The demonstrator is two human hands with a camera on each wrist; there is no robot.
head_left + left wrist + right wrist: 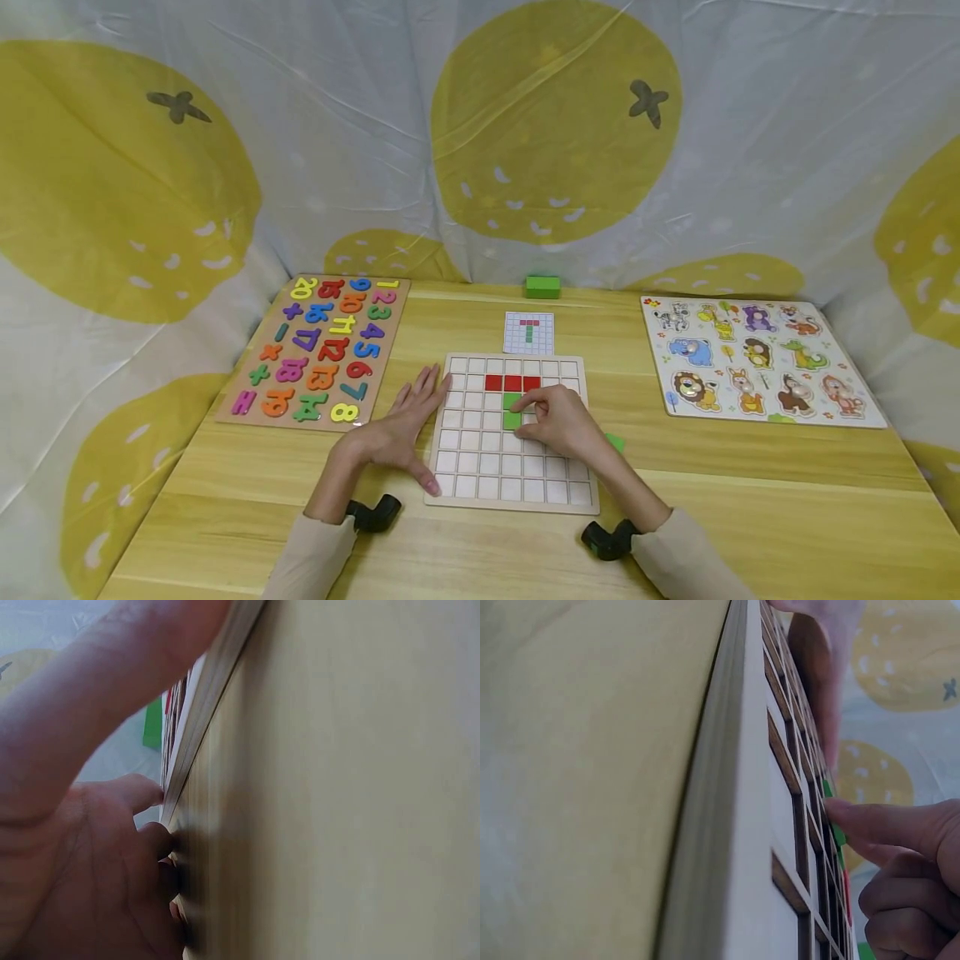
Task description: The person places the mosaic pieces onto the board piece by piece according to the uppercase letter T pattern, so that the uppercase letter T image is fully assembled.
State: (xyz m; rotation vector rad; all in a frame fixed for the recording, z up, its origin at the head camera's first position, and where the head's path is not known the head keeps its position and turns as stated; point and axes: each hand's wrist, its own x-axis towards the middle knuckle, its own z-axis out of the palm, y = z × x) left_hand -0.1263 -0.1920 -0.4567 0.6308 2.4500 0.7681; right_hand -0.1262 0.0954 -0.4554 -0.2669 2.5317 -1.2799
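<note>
A wooden grid board (465,487) lies in front of me. Three red tiles (513,383) form a row in its upper part, with an upper green tile (512,402) and a lower green tile (512,421) below the middle one. My right hand (562,423) pinches the lower green tile between thumb and index finger, its other fingers curled. The right wrist view shows the thumb (847,814) against the green edge. My left hand (401,429) spreads along the board's left edge, thumb near the lower corner. A pattern card (528,346) shows a red and green T behind the board.
A number puzzle (300,350) lies at the left and an animal puzzle (765,362) at the right. A green block (542,287) stands at the back by the fruit-print curtain (360,150). Another green piece (616,442) lies partly hidden beside my right forearm.
</note>
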